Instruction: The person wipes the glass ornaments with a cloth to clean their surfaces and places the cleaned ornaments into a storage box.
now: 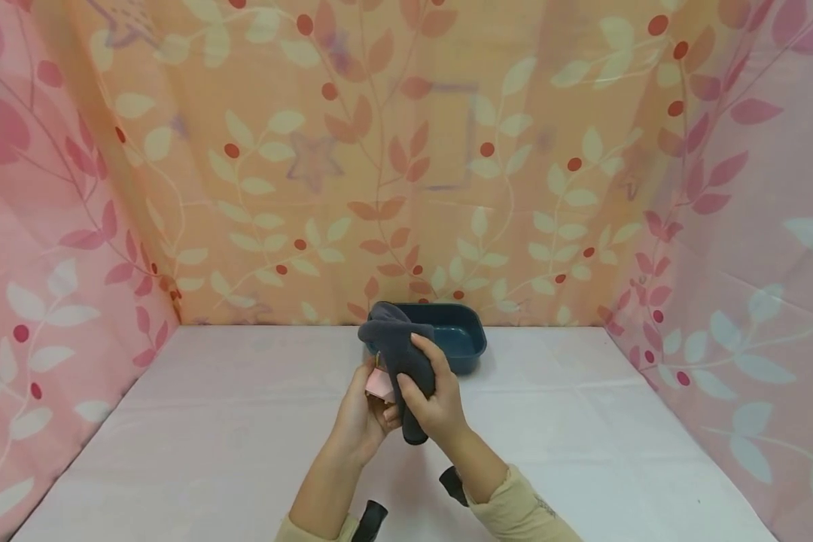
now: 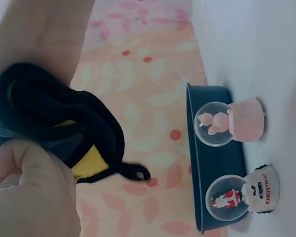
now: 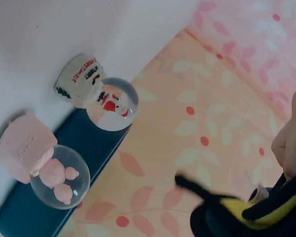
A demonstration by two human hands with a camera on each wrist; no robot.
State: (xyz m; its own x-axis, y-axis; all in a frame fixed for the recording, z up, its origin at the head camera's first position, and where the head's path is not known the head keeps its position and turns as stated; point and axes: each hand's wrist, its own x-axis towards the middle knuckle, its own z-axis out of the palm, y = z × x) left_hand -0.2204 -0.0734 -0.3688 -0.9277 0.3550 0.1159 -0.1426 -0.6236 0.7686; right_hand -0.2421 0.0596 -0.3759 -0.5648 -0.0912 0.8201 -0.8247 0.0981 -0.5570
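A folded dark grey cloth (image 1: 413, 365) is held between my two hands, in front of the box. It has black edging, a hanging loop and a yellow side showing in both wrist views. My right hand (image 1: 440, 395) grips its right side, thumb and fingers bent round it. On the left, my left hand (image 1: 362, 414) holds it with curled fingers, partly covered by the cloth. A pink snow globe (image 2: 247, 120) with a pink figure stands upright on the table. Beside it is a white Christmas snow globe (image 2: 264, 190) with a Santa figure, which the head view hides.
Behind the globes, against the back curtain, stands a dark blue box (image 1: 461, 339). The white table (image 1: 569, 436) is bordered by a patterned orange curtain (image 1: 393, 150) at the back and pink curtains at both sides.
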